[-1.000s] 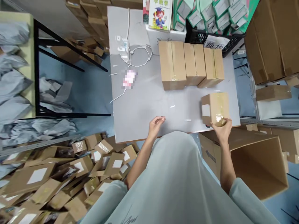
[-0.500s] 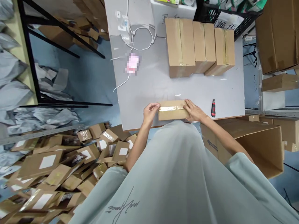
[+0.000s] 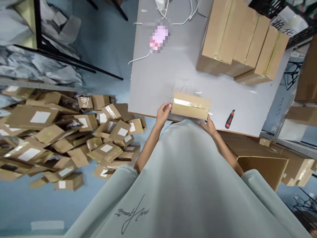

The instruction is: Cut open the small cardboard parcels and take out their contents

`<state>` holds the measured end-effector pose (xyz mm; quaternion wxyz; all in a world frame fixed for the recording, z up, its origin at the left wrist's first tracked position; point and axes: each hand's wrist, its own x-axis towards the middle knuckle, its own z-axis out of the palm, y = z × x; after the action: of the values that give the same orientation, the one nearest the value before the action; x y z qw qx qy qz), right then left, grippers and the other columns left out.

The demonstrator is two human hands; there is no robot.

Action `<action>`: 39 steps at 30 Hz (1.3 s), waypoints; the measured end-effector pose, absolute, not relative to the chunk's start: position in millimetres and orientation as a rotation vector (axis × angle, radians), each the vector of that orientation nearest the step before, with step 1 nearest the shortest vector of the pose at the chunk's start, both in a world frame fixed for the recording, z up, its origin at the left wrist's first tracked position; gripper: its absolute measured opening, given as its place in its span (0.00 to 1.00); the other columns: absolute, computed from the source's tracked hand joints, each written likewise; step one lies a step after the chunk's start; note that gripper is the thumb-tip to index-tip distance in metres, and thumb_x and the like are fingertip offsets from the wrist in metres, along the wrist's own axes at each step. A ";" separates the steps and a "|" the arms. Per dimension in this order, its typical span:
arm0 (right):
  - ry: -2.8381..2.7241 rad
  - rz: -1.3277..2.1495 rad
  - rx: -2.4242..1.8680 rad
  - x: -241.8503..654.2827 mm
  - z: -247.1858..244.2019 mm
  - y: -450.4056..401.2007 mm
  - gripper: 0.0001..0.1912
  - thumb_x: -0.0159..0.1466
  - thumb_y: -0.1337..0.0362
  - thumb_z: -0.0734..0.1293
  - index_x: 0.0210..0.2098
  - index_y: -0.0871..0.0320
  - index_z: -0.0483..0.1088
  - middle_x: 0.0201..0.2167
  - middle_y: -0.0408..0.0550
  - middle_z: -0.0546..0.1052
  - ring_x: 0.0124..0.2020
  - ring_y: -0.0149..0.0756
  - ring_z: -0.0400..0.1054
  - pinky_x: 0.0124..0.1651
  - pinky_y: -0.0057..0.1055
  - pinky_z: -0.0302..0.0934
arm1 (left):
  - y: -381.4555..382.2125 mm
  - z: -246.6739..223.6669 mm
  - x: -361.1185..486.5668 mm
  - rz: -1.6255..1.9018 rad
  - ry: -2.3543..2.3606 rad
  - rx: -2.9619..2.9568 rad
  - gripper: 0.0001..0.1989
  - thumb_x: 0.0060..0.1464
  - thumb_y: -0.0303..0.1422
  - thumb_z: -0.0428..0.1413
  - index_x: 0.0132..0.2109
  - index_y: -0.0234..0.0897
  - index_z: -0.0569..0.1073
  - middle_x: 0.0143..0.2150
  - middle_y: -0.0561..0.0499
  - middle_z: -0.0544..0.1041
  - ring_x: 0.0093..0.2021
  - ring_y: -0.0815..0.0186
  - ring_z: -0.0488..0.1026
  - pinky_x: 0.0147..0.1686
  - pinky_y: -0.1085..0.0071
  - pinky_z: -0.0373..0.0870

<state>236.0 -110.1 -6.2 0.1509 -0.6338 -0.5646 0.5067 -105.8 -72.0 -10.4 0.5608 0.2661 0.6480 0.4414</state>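
Observation:
A small cardboard box (image 3: 189, 112) with shiny clear tape along its top lies at the near edge of the table, in front of my body. My left hand (image 3: 163, 114) has its fingers closed at the box's left end. At the right end my right hand (image 3: 210, 126) grips the near corner, its thumb pointing left below the box and its other fingers partly hidden. Right of that hand, a red and black box cutter (image 3: 230, 119) rests on the table.
Three taped cardboard boxes (image 3: 244, 39) stand in a row at the table's (image 3: 170, 71) far right. A pixelated pink device (image 3: 159, 37) with white cables lies at the far left. Many small boxes (image 3: 106, 148) are heaped on the floor at left; a large open carton (image 3: 252, 148) stands at right.
My view has turned and dipped, shifting the table in the picture. My right hand has slid from the box's top to its right end; my left hand stays at the left end.

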 end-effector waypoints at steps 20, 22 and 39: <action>-2.020 1.799 -1.279 187.4 24.8 -12.3 0.44 0.68 0.36 0.76 0.78 0.43 0.67 0.75 0.53 0.74 0.73 0.53 0.71 0.73 0.57 0.70 | -203.2 25.0 -42.5 1.395 1.897 0.322 0.34 0.69 0.58 0.61 0.72 0.43 0.72 0.73 0.37 0.77 0.72 0.48 0.77 0.71 0.50 0.76; -2.079 1.744 -1.232 187.8 29.8 -16.6 0.40 0.69 0.36 0.75 0.74 0.45 0.71 0.73 0.54 0.76 0.72 0.53 0.72 0.75 0.57 0.68 | -211.4 33.5 -45.9 1.388 1.919 0.324 0.35 0.69 0.59 0.60 0.71 0.43 0.72 0.72 0.38 0.78 0.71 0.48 0.77 0.70 0.50 0.76; -1.481 1.368 -1.724 244.1 49.6 -51.8 0.40 0.63 0.28 0.76 0.53 0.58 0.84 0.53 0.59 0.88 0.58 0.61 0.83 0.65 0.54 0.77 | -65.2 39.2 -88.3 0.935 1.665 0.950 0.28 0.70 0.60 0.59 0.53 0.39 0.83 0.56 0.42 0.87 0.62 0.50 0.81 0.66 0.57 0.75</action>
<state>244.1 -51.8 49.6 0.2420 -0.6304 -0.5418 0.5005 -88.3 -65.2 39.2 0.4833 0.3898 0.6835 0.3838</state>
